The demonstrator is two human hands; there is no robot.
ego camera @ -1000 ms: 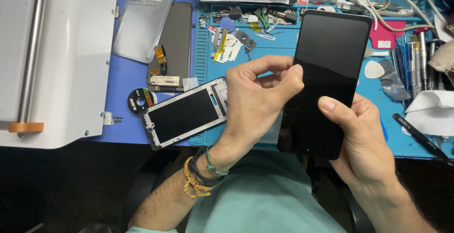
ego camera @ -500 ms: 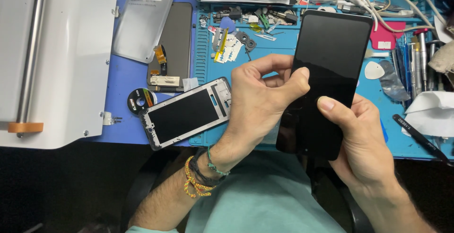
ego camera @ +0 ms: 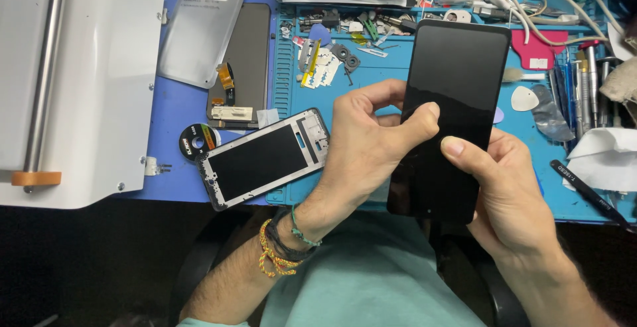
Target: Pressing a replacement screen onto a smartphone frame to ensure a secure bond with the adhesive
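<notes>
One head-worn camera looks steeply down, close over the blue work mat (ego camera: 371, 88) at the table's near edge

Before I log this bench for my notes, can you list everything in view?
screen panel: 1, black, held upright over the mat, in both hands
phone frame: 1, silver with dark centre, lying on the mat's left edge
tape roll: 1, black, beside the frame
display part: 1, dark with orange flex, on the blue surface
metal sheet: 1, grey, above the display part
white machine: 1, far left
mat: 1, teal, littered with small parts
picks: white, right of the panel
tweezers: 1, black, right edge
cables: white, top right
left hand: thumb on the panel's face
right hand: gripping the panel's lower right
</notes>
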